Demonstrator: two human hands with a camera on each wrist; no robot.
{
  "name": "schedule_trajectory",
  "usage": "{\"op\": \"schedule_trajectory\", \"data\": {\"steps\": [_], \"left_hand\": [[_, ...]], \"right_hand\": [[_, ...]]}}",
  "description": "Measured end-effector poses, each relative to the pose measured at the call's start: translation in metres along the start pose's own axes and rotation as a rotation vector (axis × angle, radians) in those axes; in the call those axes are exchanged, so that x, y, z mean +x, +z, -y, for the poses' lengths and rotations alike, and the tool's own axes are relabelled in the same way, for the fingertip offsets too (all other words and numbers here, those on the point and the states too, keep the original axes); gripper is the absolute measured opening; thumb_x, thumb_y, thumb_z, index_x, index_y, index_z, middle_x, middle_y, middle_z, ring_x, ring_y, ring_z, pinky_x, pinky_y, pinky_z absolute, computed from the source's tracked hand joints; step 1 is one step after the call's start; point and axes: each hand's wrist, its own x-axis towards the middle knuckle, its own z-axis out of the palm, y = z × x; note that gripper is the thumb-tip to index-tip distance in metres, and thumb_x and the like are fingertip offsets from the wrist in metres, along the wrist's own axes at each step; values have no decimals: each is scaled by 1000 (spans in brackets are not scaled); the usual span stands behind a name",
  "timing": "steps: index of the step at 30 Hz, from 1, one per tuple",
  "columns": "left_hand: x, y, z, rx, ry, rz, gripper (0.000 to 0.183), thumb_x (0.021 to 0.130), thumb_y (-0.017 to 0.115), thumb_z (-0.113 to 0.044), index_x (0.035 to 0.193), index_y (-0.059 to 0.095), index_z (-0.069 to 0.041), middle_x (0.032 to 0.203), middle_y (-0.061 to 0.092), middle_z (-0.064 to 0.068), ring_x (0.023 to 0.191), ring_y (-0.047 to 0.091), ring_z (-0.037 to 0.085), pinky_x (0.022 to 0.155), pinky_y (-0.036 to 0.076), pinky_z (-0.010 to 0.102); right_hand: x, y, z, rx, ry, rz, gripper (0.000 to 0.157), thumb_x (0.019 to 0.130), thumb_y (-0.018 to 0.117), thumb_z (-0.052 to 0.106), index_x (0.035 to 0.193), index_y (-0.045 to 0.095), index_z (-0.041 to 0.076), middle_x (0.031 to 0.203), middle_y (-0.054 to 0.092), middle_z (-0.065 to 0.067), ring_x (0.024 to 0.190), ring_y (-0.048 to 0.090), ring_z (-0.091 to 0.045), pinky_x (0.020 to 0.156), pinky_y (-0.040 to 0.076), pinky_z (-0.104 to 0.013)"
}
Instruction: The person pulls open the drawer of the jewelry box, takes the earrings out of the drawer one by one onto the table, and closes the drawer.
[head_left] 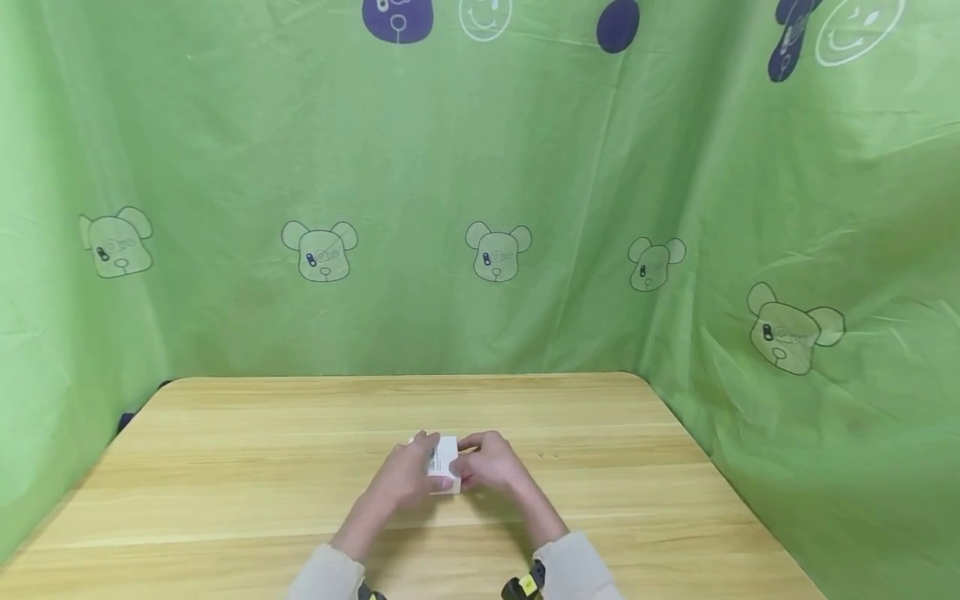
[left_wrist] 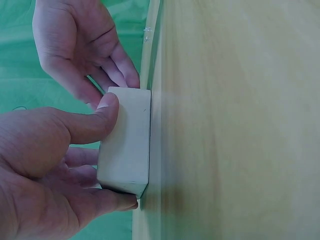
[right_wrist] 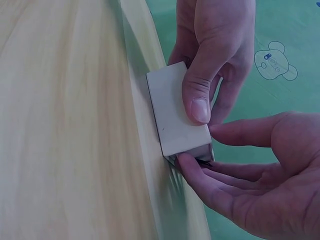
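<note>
A small white box point(head_left: 446, 451) with printing on its top face stands on the wooden table between the two hands. The left hand point(head_left: 405, 475) grips it from the left, its thumb pressed along the near side and other fingers at the far side. At the box's right end, the right hand point(head_left: 491, 462) has thumb and fingers on the edges. In the right wrist view, the right fingertips point(right_wrist: 187, 162) meet the end of the white box point(right_wrist: 177, 112), where a dark gap shows. The left wrist view shows the plain side of the box point(left_wrist: 132, 135).
The light wooden table point(head_left: 300, 433) stretches out around both hands. Green curtains point(head_left: 420, 150) with bear-head prints hang behind it and along both sides. Dark bands with yellow parts point(head_left: 529, 583) sit at the cuffs of the pale sleeves point(head_left: 573, 567).
</note>
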Motion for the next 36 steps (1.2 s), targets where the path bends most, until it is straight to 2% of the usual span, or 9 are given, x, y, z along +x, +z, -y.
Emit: {"op": "schedule_trajectory", "data": {"steps": [4, 9, 12, 15, 16, 20, 24, 31, 36], "left_hand": [[0, -1, 1, 3, 13, 2, 75, 84, 83, -23, 145, 50, 2, 151, 44, 33, 120, 57, 52, 97, 53, 60], [0, -2, 1, -7, 12, 9, 84, 81, 85, -25, 148, 45, 4, 152, 42, 34, 110, 62, 46, 94, 56, 57], [0, -4, -1, -36, -17, 11, 97, 76, 89, -27, 152, 38, 5, 155, 35, 35, 123, 55, 51, 104, 49, 62], [0, -10, -4, -41, -56, 11, 102, 74, 90, -27, 154, 36, 3, 156, 32, 37, 138, 40, 57, 111, 38, 69], [0, -13, -6, -33, -67, 16, 100, 74, 90, -27, 154, 36, 3, 155, 34, 38, 139, 39, 57, 112, 37, 69], [-2, -28, -10, 34, -90, 54, 86, 81, 86, -25, 151, 42, 2, 140, 55, 33, 122, 58, 46, 106, 48, 63], [-7, -38, -10, 52, -103, 98, 75, 83, 84, -19, 146, 49, 3, 132, 63, 27, 110, 64, 36, 101, 52, 58], [-7, -33, -7, 77, -49, 113, 51, 81, 81, -8, 127, 62, 5, 99, 69, 13, 85, 60, 25, 84, 58, 49], [-3, -24, -1, 36, -38, 46, 55, 83, 79, -8, 133, 59, 5, 109, 70, 20, 87, 59, 25, 82, 58, 46]], "right_hand": [[0, 0, 1, -10, 16, 9, 49, 83, 72, -2, 128, 59, -14, 98, 73, -21, 72, 72, -24, 72, 65, -39], [-1, 0, 0, -31, 19, 4, 49, 83, 72, -2, 129, 59, -13, 95, 72, -19, 72, 71, -24, 72, 65, -39], [-2, -2, 0, -71, 15, -14, 54, 82, 72, -1, 132, 56, -13, 93, 71, -17, 71, 71, -24, 69, 65, -38], [-5, -5, 3, -144, 9, -44, 62, 81, 73, 4, 138, 51, -11, 92, 71, -15, 72, 70, -26, 64, 62, -38], [-7, -7, 5, -165, 5, -53, 65, 81, 74, 6, 139, 50, -10, 92, 70, -14, 72, 69, -27, 63, 62, -38], [-11, -11, 13, -236, -13, -52, 68, 82, 77, 8, 143, 50, -5, 92, 72, -13, 73, 69, -27, 61, 59, -37], [-15, -8, 23, -296, -15, -15, 68, 80, 80, 2, 142, 53, -1, 90, 71, -13, 72, 69, -27, 58, 57, -33], [-18, 3, 23, -326, -15, 14, 64, 75, 77, -9, 136, 56, -6, 84, 68, -12, 66, 67, -27, 51, 54, -28], [-14, 5, 17, -294, -22, -40, 59, 77, 74, -11, 134, 59, -5, 85, 69, -14, 65, 67, -25, 49, 53, -25]]}}
